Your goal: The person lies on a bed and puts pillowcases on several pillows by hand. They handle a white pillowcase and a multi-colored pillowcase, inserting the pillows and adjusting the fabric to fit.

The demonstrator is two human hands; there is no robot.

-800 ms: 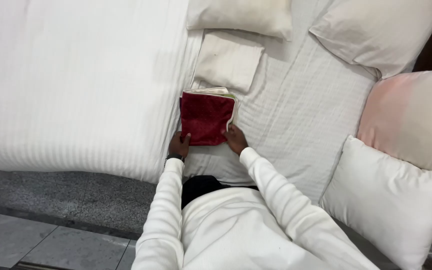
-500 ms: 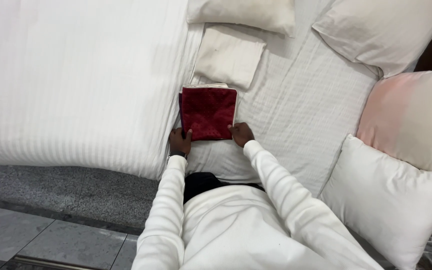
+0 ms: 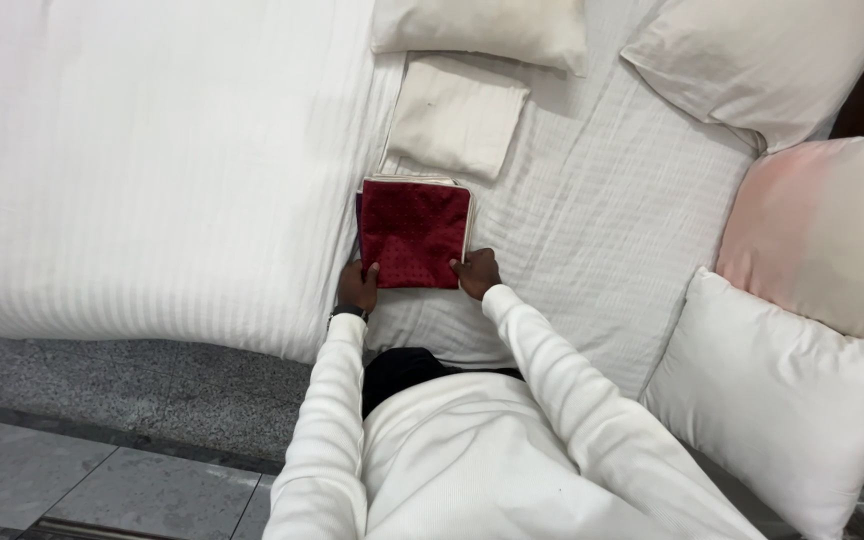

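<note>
Left hand (image 3: 358, 287) and right hand (image 3: 476, 273) each pinch a near corner of one folded red cloth (image 3: 414, 233) lying flat on the bed sheet (image 3: 592, 220), just below one folded white cloth (image 3: 455, 115), beside one striped duvet (image 3: 152, 150), with four pillows (image 3: 792, 400) around.

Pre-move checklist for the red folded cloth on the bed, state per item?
1. Left hand on the near left corner of the red cloth: ok.
2. Right hand on the near right corner: ok.
3. Cloth folded flat and square: ok.
4. Pale edge of the cloth aligned along the fold: cannot tell.
5. Cloth apart from the white folded cloth beyond it: ok.
6. Pillows apart from both hands: ok.
</note>
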